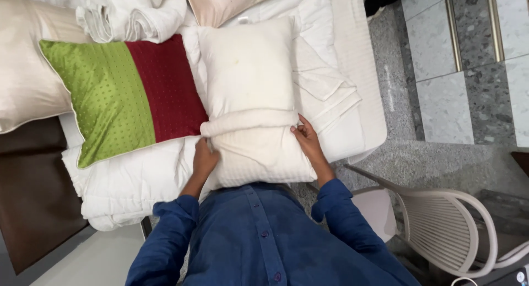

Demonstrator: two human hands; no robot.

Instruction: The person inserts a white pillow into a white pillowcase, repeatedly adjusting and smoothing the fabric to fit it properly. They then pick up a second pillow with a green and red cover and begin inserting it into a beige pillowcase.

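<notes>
On a bed of rumpled white bedding (132, 181), the cream pillow (248, 71) lies half-sheathed, left hand (205, 159) and right hand (306, 140) pinching the bunched pillowcase (259, 154) edges between them; it looks soft, light, best gripped at the cuff.

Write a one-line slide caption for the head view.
Both hands, left and right, grip a bunched white pillowcase partway over a white pillow beside a green-and-red cushion.
</notes>
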